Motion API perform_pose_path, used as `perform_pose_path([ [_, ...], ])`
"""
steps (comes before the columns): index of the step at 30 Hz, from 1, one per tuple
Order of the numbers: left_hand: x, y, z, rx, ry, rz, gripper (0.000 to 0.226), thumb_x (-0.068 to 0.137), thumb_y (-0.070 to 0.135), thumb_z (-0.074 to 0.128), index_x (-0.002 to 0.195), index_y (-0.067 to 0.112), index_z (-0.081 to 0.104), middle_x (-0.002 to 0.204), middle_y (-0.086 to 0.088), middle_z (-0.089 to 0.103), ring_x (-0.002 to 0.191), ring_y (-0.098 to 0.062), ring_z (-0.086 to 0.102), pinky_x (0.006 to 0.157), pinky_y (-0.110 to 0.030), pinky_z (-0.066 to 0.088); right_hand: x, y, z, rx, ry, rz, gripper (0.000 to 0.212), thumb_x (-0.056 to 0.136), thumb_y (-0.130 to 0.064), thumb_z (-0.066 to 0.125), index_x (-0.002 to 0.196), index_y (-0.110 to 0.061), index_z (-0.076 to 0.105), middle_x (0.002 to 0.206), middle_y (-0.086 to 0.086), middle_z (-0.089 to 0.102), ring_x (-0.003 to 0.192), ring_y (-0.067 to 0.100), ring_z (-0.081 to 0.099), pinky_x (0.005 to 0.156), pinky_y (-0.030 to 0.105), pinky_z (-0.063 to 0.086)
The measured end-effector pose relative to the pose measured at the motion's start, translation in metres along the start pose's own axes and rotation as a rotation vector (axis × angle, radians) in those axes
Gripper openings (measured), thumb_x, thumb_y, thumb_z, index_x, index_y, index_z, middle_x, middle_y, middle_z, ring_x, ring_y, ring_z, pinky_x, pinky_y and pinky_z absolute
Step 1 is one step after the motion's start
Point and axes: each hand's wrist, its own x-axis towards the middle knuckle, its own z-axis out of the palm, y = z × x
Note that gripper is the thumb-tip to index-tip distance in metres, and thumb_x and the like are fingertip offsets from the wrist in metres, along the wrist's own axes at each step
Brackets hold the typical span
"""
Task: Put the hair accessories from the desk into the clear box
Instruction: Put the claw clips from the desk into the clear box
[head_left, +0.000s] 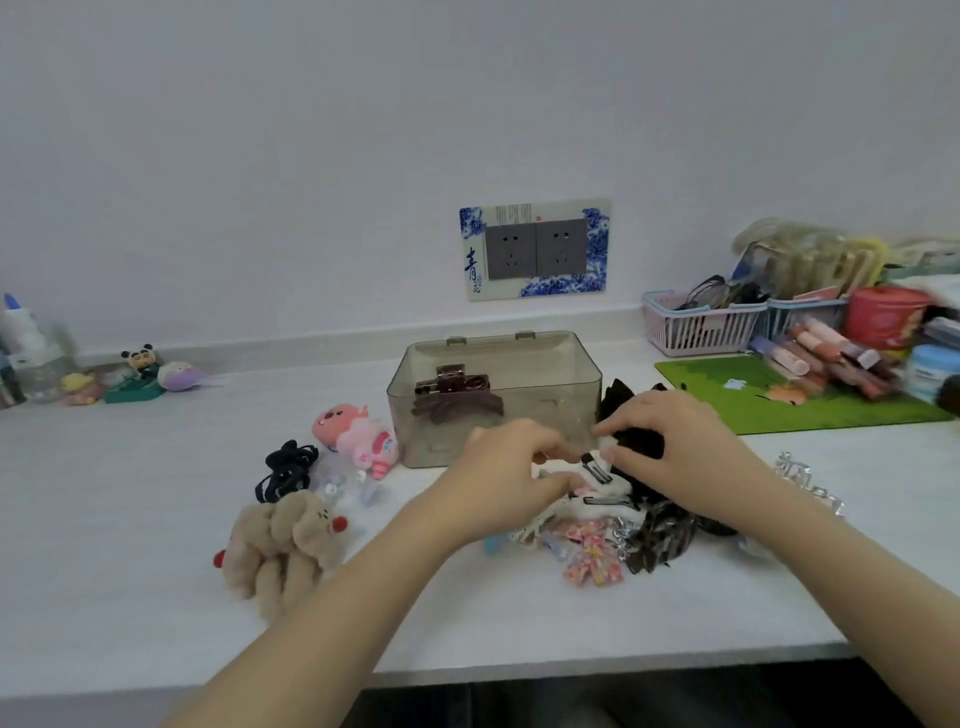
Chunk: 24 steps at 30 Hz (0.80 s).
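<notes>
The clear box (550, 358) stands open on the white desk (130, 519) with a dark brown claw clip (457, 397) inside. Just in front of it lies a pile of hair accessories: a black bow (631, 410), a pink floral bow (592, 556), dark patterned clips (657, 540) and white pieces with black clips (597, 470). My left hand (511, 475) and my right hand (680, 457) are both over this pile, fingers pinching at the white and black pieces. The right hand's fingers rest on the black bow. What each hand holds is unclear.
Left of the box lie a pink plush clip (358, 436), black hair ties (285, 467) and a beige fluffy scrunchie (283, 545). A silvery accessory (805, 480) lies at the right. Baskets (701, 325), cosmetics and a green mat (779, 400) crowd the back right; figurines (140, 374) stand back left.
</notes>
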Motion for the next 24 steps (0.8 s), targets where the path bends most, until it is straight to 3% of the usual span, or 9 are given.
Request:
perform_pose_path([
  [4,0.005,0.018,0.024,-0.066,-0.011,0.01,0.029,0.087,0.04,0.06,0.111,0.026,0.065,0.117,0.007,0.059,0.108,-0.01,0.054,0.103,-0.041,0.037,-0.029,0.027,0.003,-0.067,0.125,0.107,0.038,0.076,-0.045,0.046,0.103,-0.033,0.07,0.118,-0.002,0.064,0.114,0.028,0.05,0.096,0.043,0.035],
  [8,0.01,0.031,0.044,-0.091,-0.048,0.07,0.038,0.081,0.049,0.064,0.113,0.028,0.066,0.112,0.009,0.062,0.104,-0.01,0.055,0.101,-0.042,0.04,-0.048,0.046,0.0,-0.038,0.088,0.131,0.042,0.079,-0.046,0.038,0.109,-0.037,0.067,0.125,-0.01,0.057,0.121,0.018,0.045,0.101,0.038,0.026],
  [13,0.019,0.045,0.058,-0.051,-0.095,0.085,0.052,0.074,0.054,0.069,0.121,0.034,0.058,0.118,0.009,0.059,0.108,-0.009,0.052,0.1,-0.033,0.039,-0.067,0.063,-0.006,0.003,0.102,0.126,0.039,0.084,-0.044,0.039,0.113,-0.037,0.063,0.128,-0.012,0.056,0.125,0.014,0.044,0.107,0.04,0.028],
  [16,0.024,0.045,0.063,-0.068,-0.074,0.078,0.048,0.075,0.045,0.071,0.12,0.036,0.057,0.119,0.008,0.057,0.109,-0.01,0.052,0.089,-0.024,0.038,-0.077,0.07,-0.011,-0.045,0.181,0.152,0.04,0.084,-0.046,0.042,0.112,-0.03,0.066,0.124,-0.008,0.061,0.12,0.018,0.051,0.101,0.036,0.029],
  [19,0.029,0.042,0.066,-0.119,-0.074,0.067,0.043,0.078,0.04,0.07,0.119,0.035,0.058,0.113,0.009,0.06,0.103,-0.008,0.055,0.085,-0.023,0.042,-0.084,0.078,-0.013,-0.132,0.274,0.215,0.036,0.084,-0.045,0.05,0.111,-0.028,0.066,0.121,-0.001,0.065,0.115,0.024,0.056,0.097,0.041,0.036],
  [24,0.032,0.04,0.065,-0.246,-0.035,0.051,0.038,0.084,0.029,0.064,0.121,0.033,0.058,0.112,0.012,0.06,0.101,-0.002,0.056,0.09,-0.02,0.043,-0.089,0.091,-0.01,0.017,0.175,0.359,0.034,0.092,-0.032,0.05,0.123,-0.025,0.058,0.136,0.0,0.05,0.122,0.017,0.048,0.102,0.029,0.037],
])
